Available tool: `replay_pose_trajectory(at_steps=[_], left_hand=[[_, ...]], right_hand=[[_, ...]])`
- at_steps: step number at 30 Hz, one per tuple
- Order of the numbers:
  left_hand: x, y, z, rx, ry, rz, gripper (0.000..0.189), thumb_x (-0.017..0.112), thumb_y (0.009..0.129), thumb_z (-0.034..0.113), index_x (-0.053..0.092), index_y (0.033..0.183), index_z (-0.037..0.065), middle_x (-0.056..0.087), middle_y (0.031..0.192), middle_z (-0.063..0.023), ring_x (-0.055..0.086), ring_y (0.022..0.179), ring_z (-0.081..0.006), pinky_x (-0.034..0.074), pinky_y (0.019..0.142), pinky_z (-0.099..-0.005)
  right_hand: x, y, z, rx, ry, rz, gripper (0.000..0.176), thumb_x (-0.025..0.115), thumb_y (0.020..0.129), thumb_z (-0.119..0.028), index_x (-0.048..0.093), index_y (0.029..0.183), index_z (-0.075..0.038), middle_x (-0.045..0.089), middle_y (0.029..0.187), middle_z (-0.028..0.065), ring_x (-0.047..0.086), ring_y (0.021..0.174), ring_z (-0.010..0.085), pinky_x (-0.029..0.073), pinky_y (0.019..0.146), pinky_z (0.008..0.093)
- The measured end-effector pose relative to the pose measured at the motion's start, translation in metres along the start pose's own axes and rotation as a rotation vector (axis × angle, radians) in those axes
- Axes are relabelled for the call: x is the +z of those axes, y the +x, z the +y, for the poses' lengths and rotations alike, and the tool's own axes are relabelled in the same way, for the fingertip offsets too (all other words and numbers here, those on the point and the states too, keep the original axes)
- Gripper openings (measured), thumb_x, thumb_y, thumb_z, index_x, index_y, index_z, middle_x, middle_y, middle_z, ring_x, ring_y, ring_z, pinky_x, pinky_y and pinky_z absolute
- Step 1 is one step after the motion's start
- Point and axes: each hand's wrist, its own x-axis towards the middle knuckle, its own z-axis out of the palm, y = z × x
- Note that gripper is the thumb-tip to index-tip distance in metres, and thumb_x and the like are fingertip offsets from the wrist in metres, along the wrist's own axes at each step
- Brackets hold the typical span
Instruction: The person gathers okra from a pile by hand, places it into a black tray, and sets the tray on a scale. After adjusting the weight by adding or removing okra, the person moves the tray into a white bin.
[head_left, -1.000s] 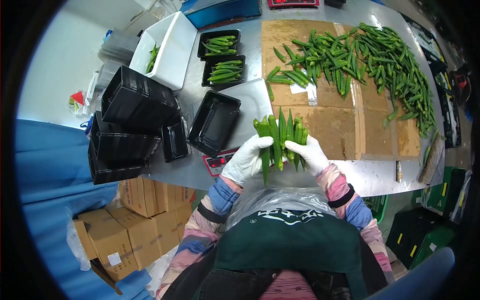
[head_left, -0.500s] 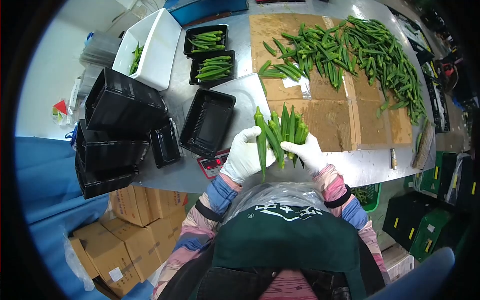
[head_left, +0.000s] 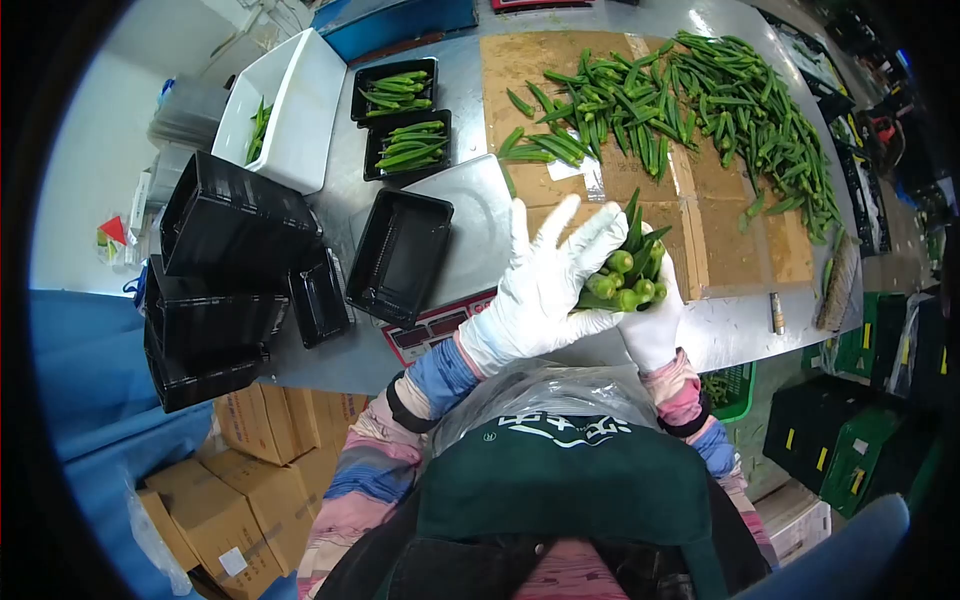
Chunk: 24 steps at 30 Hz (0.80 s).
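Note:
My right hand (head_left: 656, 328), in a white glove, is wrapped round a bunch of okra (head_left: 625, 283) above the table's front edge, the cut stem ends facing me. Beside it, my gloved left hand (head_left: 540, 285) has its fingers spread, with the fingertips and thumb right at the left side of the bunch. To the left of that hand, a black plastic tray (head_left: 401, 255) with nothing in it rests partly on the metal pan of a red weighing scale (head_left: 484, 203).
Loose okra (head_left: 755, 120) is heaped on flattened cardboard (head_left: 640, 235). Two okra-filled trays (head_left: 408, 145) lie at the back left, beside a white bin (head_left: 309, 120). Stacked black trays (head_left: 235, 220) stand at the left edge. A short cylinder (head_left: 777, 313) lies near the front right edge.
The okra, previously spread between both hands, is now a bunch in my right hand, turned stems toward me. My left hand has let go and spread its fingers. The view has shifted slightly.

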Motion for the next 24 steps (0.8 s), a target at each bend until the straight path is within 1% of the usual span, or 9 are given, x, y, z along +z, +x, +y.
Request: replay_pose_trajectory(at_steps=[1,2,5,6,8,11,15,21,24], left_hand=[[0.005,-0.004,0.001,0.006,-0.087,-0.017,0.095,0.063,0.088,0.059,0.021,0.161,0.014,0.031,0.162,-0.0128,0.032,0.146,-0.0403,0.002,0.116,-0.0712],[0.008,-0.005,0.003,-0.109,-0.33,-0.08,0.093,0.06,0.093,0.055,0.015,0.163,0.013,0.03,0.163,-0.0125,0.035,0.145,-0.0379,0.006,0.118,-0.0669],[0.043,-0.014,-0.017,-0.411,-1.359,-0.166,0.067,0.038,0.108,0.047,0.019,0.161,0.009,0.035,0.16,-0.0145,0.044,0.141,-0.0266,0.029,0.117,-0.0554],[0.045,-0.016,-0.02,-0.516,-1.579,-0.179,0.064,0.036,0.109,0.047,0.023,0.159,0.009,0.038,0.157,-0.0143,0.046,0.139,-0.0261,0.033,0.115,-0.054],[0.044,-0.024,-0.022,-0.74,-2.021,-0.199,0.059,0.031,0.11,0.047,0.031,0.155,0.01,0.045,0.151,-0.0139,0.05,0.135,-0.0252,0.041,0.111,-0.0511],[0.03,-0.027,-0.017,-0.761,-2.22,-0.098,0.067,0.037,0.105,0.058,0.035,0.153,0.012,0.045,0.15,-0.0151,0.051,0.133,-0.0329,0.042,0.107,-0.0653],[0.029,-0.037,-0.019,-0.841,-2.478,-0.02,0.066,0.046,0.103,0.055,0.036,0.153,0.012,0.045,0.151,-0.0167,0.045,0.138,-0.0354,0.032,0.112,-0.0691],[0.026,-0.043,-0.024,-0.885,-2.455,0.028,0.057,0.05,0.105,0.043,0.04,0.151,0.012,0.046,0.151,-0.0164,0.045,0.139,-0.0343,0.031,0.113,-0.0699],[0.004,-0.046,-0.026,-0.85,-2.394,0.072,0.053,0.051,0.105,0.04,0.044,0.147,0.008,0.053,0.144,-0.0142,0.056,0.128,-0.0288,0.045,0.108,-0.0567]], right_hand=[[-0.002,-0.003,-0.004,-0.028,-0.097,0.019,0.077,0.078,0.079,0.003,0.042,0.146,-0.003,0.057,0.135,0.0101,0.058,0.118,0.0165,0.048,0.102,0.0312],[-0.004,-0.006,-0.007,-0.054,-0.195,0.038,0.075,0.078,0.079,0.003,0.043,0.145,-0.003,0.057,0.134,0.0095,0.059,0.115,0.0156,0.049,0.101,0.0306],[-0.015,0.003,-0.011,0.322,-0.099,-0.021,0.044,0.078,0.085,-0.006,0.06,0.124,0.0,0.069,0.105,0.0056,0.064,0.088,0.0121,0.053,0.079,0.0276],[-0.02,0.003,-0.007,0.386,-0.071,-0.047,0.03,0.075,0.089,-0.009,0.064,0.115,0.001,0.069,0.094,0.0045,0.062,0.077,0.0099,0.05,0.069,0.0266],[-0.024,0.003,-0.005,0.488,0.014,-0.113,0.028,0.075,0.089,-0.009,0.065,0.113,0.0,0.068,0.093,0.0045,0.061,0.074,0.01,0.049,0.067,0.0264],[-0.029,0.003,0.003,0.572,0.123,-0.177,0.026,0.072,0.092,-0.013,0.066,0.114,0.0,0.069,0.095,0.0048,0.063,0.077,0.0116,0.05,0.07,0.0271],[-0.03,0.005,0.008,0.649,0.267,-0.216,0.031,0.068,0.096,-0.018,0.064,0.121,0.0,0.069,0.106,0.0057,0.065,0.091,0.0139,0.052,0.08,0.0296],[-0.017,0.014,0.016,0.711,0.355,-0.26,0.039,0.065,0.099,-0.024,0.059,0.131,-0.002,0.067,0.121,0.0067,0.064,0.105,0.0156,0.051,0.091,0.0328],[0.005,0.022,0.015,0.76,0.419,-0.271,0.041,0.066,0.099,-0.021,0.059,0.133,0.0,0.065,0.125,0.0071,0.062,0.111,0.0154,0.049,0.096,0.0328]])
